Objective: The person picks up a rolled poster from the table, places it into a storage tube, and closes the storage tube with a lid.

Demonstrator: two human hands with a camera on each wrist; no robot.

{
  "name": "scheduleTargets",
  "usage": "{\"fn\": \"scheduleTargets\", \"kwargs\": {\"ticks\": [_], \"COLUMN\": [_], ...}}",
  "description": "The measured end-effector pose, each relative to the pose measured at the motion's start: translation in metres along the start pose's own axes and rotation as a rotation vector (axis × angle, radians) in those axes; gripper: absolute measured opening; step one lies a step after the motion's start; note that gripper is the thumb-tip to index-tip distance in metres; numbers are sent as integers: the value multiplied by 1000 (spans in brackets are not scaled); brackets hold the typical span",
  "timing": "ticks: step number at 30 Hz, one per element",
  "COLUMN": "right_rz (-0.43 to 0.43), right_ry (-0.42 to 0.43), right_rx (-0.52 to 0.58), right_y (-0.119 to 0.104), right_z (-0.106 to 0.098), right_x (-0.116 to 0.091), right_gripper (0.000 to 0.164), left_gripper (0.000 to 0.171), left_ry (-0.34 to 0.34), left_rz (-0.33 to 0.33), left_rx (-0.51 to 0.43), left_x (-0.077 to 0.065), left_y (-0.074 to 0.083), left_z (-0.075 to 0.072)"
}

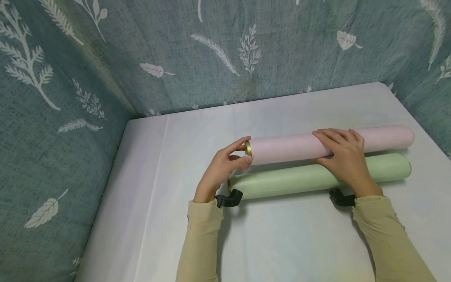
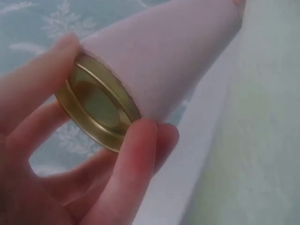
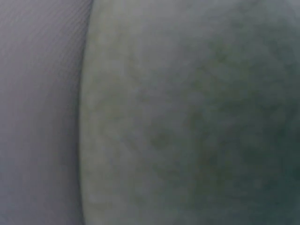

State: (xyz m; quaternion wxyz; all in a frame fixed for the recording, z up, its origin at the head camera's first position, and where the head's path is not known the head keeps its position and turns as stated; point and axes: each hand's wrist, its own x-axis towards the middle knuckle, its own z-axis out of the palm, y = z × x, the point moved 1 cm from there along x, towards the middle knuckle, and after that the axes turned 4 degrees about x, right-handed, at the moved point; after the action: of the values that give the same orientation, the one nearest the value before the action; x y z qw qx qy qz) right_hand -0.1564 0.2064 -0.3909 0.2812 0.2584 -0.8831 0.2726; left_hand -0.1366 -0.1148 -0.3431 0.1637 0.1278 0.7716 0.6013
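Note:
A long pink poster tube (image 1: 289, 149) with a gold metal end cap (image 1: 248, 150) is held crosswise in both hands. At its left end my left hand (image 1: 225, 162) pinches the capped rim, thumb on the near side and fingers on the far side. The recessed gold cap (image 2: 98, 105) faces the palm in the left wrist view. My right hand (image 1: 347, 158) grips the pink tube right of its middle, fingers over the top and thumb on the near side. Close below lies a green poster tube (image 1: 282, 182); its surface (image 3: 178, 117) fills most of the right wrist view.
Both tubes are over a white-covered table (image 1: 190, 156). Teal leaf-patterned fabric (image 1: 225, 51) hangs along its back and sides. A black wrist device (image 1: 229, 198) on the left arm overlaps the green tube's left end; another (image 1: 341, 197) is at the right wrist.

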Motion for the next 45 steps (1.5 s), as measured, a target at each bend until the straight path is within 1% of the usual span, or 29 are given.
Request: {"fn": "scheduleTargets", "kwargs": {"ticks": [5,9,14,18,21,25,28,30,35,39,43,45], "right_rz": [-3,-5,-16,-24,-10,5,0,-1,20,46,59,59], "right_ry": [15,1,-30,-40,-37,-28,4,36,111,162,183,182], "right_rx": [2,0,-7,2,9,15,39,61,90,104,112,109], "right_y": [-1,-1,-1,-1,-1,-1,0,0,0,0,-2,-2], "right_z": [0,0,0,1,0,0,1,2,2,1,0,-1], "right_x": [-2,-2,-1,0,0,1,0,-1,0,2,1,1], "right_gripper": [77,78,82,83,82,80,76,72,59,50,47,47], "left_gripper": [56,55,53,52,51,50,51,54,59,54,44,38], "left_ry": [14,23,19,28,40,46,57,79,136,181,206,209], "left_rz": [-16,-29,-58,-87,-85,-76,-77,-84,-105,-129,-132,-127], "left_rx": [23,42,95,70,36,39,55,53,8,-16,-11,-8], "left_x": [-2,-3,-3,-5,-5,-7,-8,-9,-12,-14,-15,-16], "left_y": [2,4,11,14,15,15,14,13,10,4,-11,-14], "left_z": [2,3,5,6,6,3,-1,-5,-19,-30,-42,-46]}}
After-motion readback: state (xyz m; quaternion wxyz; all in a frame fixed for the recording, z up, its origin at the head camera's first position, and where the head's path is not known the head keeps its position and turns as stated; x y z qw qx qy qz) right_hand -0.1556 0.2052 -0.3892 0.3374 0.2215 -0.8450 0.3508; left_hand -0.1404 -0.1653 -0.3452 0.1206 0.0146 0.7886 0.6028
